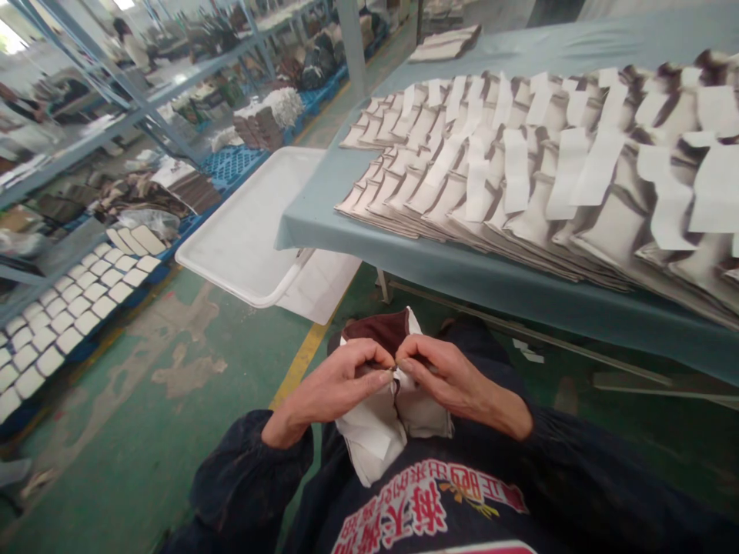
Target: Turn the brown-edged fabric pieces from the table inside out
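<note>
A white fabric piece with a dark brown inside (369, 438) rests over my lap, against my dark apron. My left hand (346, 378) pinches its edge between thumb and fingers near the middle. Close beside it, my right hand (447, 377) pinches the same piece, the fingertips of both hands almost meeting. The spot between the fingertips is too small to make out. On the blue-green table (323, 223) lie overlapping rows of similar pale pieces with brown edges (536, 192), many with white paper strips (516, 169) on top.
A white plastic tub (242, 231) stands left of the table. Metal shelving (167, 92) runs along the upper left, with stacked goods on blue pallets (231, 164). Pale rounded pads (69, 308) lie in rows at the left. A table bar (589, 354) passes low at the right.
</note>
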`<control>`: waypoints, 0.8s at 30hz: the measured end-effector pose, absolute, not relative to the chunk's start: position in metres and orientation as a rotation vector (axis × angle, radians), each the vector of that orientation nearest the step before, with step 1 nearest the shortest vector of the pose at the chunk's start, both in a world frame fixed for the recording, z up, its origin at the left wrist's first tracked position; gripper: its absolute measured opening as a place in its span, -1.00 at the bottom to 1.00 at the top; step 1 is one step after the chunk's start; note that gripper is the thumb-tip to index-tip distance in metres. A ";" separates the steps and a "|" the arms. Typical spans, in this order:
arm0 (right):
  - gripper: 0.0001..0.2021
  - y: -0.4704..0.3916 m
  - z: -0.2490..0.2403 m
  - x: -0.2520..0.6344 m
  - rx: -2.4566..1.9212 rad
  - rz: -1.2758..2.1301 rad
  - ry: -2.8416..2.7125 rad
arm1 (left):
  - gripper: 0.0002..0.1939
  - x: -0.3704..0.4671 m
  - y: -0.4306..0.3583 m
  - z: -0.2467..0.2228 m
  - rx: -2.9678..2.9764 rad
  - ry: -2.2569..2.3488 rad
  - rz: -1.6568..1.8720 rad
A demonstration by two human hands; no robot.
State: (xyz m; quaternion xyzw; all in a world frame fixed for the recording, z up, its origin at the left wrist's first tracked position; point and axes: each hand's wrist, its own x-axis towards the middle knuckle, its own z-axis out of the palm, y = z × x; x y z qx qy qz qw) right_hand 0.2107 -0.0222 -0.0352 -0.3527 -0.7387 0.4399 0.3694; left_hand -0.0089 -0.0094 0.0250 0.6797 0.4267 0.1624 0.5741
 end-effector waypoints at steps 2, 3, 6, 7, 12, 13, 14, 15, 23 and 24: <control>-0.78 -0.023 -0.039 0.211 -0.919 1.168 -1.861 | -0.82 -0.008 -0.010 0.025 1.590 1.004 0.372; -0.77 -0.024 -0.040 0.210 -0.922 1.173 -1.849 | -0.83 -0.007 -0.010 0.025 1.583 1.007 0.369; -0.79 -0.024 -0.042 0.210 -0.906 1.117 -1.850 | -0.86 -0.005 -0.009 0.025 1.577 1.039 0.359; -0.80 -0.024 -0.042 0.210 -0.894 1.078 -1.861 | -0.87 -0.005 -0.008 0.025 1.583 1.053 0.354; -0.86 -0.025 -0.044 0.209 -0.848 0.867 -1.918 | -0.83 -0.001 -0.006 0.031 1.612 1.044 0.373; -0.87 -0.025 -0.045 0.208 -0.835 0.826 -1.923 | -0.81 -0.001 -0.006 0.032 1.623 1.037 0.375; -0.88 -0.025 -0.046 0.208 -0.820 0.784 -1.926 | -0.81 0.000 -0.006 0.033 1.637 1.037 0.374; -0.88 -0.025 -0.047 0.208 -0.807 0.750 -1.930 | -0.82 0.000 -0.006 0.033 1.656 1.043 0.368; -0.89 -0.025 -0.044 0.207 -0.795 0.679 -1.942 | -0.96 -0.001 -0.009 0.027 1.845 1.093 0.406; -0.88 -0.026 -0.044 0.207 -0.793 0.682 -1.941 | -0.97 -0.001 -0.010 0.027 1.855 1.094 0.418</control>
